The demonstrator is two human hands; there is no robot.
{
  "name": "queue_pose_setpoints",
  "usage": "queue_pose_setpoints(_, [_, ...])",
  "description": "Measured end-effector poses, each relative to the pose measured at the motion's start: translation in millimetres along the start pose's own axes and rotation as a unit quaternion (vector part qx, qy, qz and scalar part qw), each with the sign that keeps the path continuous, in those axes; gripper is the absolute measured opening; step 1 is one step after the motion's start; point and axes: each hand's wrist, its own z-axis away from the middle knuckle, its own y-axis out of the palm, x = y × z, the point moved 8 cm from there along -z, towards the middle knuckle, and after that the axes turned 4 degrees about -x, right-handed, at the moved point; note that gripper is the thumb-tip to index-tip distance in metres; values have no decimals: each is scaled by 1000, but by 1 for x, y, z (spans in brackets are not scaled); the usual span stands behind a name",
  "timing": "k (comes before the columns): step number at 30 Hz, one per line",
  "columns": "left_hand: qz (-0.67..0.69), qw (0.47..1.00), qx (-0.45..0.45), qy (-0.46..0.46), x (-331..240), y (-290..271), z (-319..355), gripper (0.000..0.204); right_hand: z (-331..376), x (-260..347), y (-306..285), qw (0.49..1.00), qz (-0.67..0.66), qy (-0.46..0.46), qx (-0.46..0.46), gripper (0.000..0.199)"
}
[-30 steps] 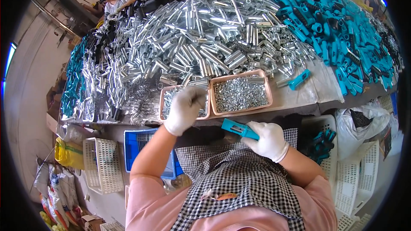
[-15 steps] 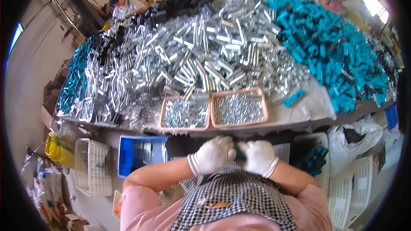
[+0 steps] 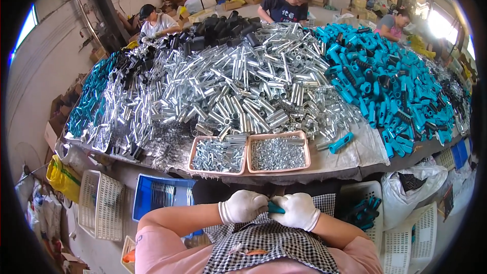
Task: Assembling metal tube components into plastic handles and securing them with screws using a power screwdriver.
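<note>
In front of my checked apron, my gloved right hand (image 3: 297, 211) is wrapped round a teal plastic handle (image 3: 275, 208). Its visible end points toward my gloved left hand (image 3: 244, 207), whose fingers are curled closed right at that end. What the left fingers grip is hidden by the glove. Both hands are held just below the table's front edge. Beyond that edge sit two pinkish trays: the left tray (image 3: 190, 161) holds small metal pins or screws, and the right tray (image 3: 308, 158) holds finer metal pieces.
Silver metal tubes (image 3: 238, 71) form a heap on the table, beside teal handles (image 3: 385, 81) and black sleeves (image 3: 218, 30). A blue bin (image 3: 143, 198) and white baskets (image 3: 105, 208) stand below the edge. A white basket (image 3: 373, 189) at right holds teal parts. Several people work across the table.
My view has tilted up, so the far side shows more and my hands sit lower in the picture. The teal handle now shows more plainly between my hands.
</note>
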Motion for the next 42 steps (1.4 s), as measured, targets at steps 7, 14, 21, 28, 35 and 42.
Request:
queue_pose_setpoints(7, [-18, 996, -88, -28, -3, -2, 6, 15, -1, -1, 0, 1000, -11, -9, -25, 40])
queue_pose_setpoints(14, [-40, 997, -53, -25, -15, -2, -1, 17, 3, -2, -3, 1000, -4, -4, -20, 39])
queue_pose_setpoints(21, [-60, 990, 124, 18, -10, 17, 4, 18, 8, -2, 5, 999, -38, -4, -10, 36])
queue_pose_setpoints(28, [115, 927, 195, -299, 16, 8, -4, 39, 15, 10, -4, 999, 17, -43, -14, 39])
queue_pose_setpoints(35, [168, 898, 249, -321, 22, 25, -3, 43, 19, 8, -6, 997, -26, -62, -28, 38])
queue_pose_setpoints(42, [182, 922, 181, -290, 29, 22, -9, 58, 23, 0, -19, 994, 30, -94, -45, 31])
